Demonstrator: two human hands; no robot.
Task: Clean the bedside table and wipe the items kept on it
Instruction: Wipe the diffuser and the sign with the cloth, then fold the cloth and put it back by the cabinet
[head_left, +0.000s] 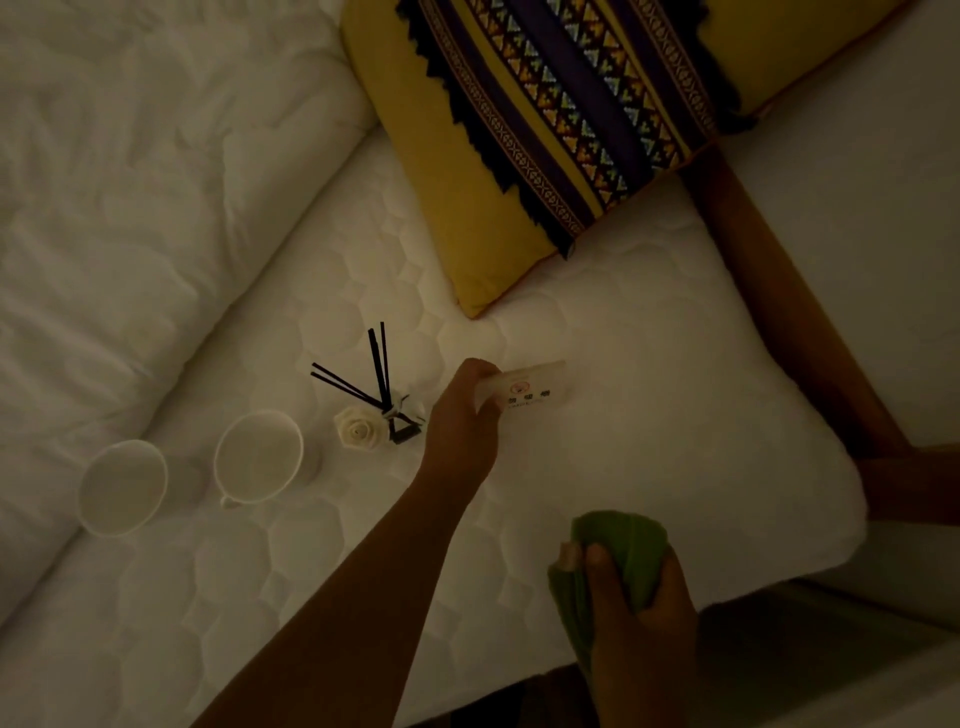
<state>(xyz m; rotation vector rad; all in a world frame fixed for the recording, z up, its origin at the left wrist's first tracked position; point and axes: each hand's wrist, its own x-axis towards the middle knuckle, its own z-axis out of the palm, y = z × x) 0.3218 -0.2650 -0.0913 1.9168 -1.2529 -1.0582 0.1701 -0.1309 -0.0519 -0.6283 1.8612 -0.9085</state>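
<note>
My left hand (464, 415) reaches over the white quilted mattress (649, 415) and pinches one end of a small clear sign (530, 389) with printed characters, held just above or on the bedding. My right hand (636, 618) grips a bunched green cloth (623, 540) near the mattress corner at lower right. Left of the sign stands a reed diffuser (395, 410) with dark sticks and a white rose. Two white cups (258, 457) (123, 486) sit further left on the mattress.
A yellow cushion (519, 130) with a patterned purple band lies at the top. A folded white duvet (130, 208) fills the left side. A wooden bed frame (789, 312) runs along the right edge of the mattress.
</note>
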